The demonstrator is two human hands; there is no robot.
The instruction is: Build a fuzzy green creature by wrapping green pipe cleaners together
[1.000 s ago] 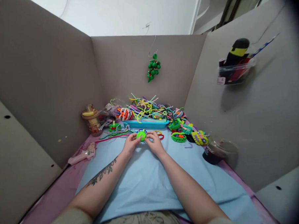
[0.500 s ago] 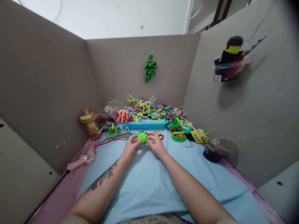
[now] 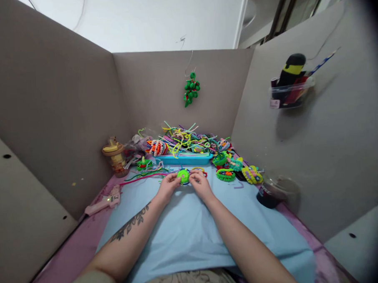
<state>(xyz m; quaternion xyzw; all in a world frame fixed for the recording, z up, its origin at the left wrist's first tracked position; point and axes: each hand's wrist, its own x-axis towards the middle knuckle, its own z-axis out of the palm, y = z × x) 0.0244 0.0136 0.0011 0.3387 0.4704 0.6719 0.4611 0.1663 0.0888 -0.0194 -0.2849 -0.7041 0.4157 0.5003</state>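
Note:
Between my two hands is a small round bright-green coil of pipe cleaner (image 3: 183, 176), with a darker blue edge along its lower side. My left hand (image 3: 169, 186) pinches its left side between thumb and fingers. At its right side, the closed fingertips of my right hand (image 3: 201, 184) grip the edge. Just behind the coil stands a blue tray (image 3: 183, 160), heaped with loose pipe cleaners (image 3: 185, 141) in many colours. Pink and green pipe cleaners (image 3: 146, 179) lie to the left of my left hand.
Finished-looking pipe-cleaner pieces (image 3: 225, 175) sit at the right. Beyond them is a dark-based clear cup (image 3: 269, 194). A pink glue gun (image 3: 104, 202) and a lidded drink cup (image 3: 115, 158) are on the left. Grey panels (image 3: 180, 92) enclose three sides; a green ornament (image 3: 191, 89) hangs behind.
Both hands and the green coil have shifted slightly right and down in the view. A blue edge now shows under the coil. The camera view has tilted a little.

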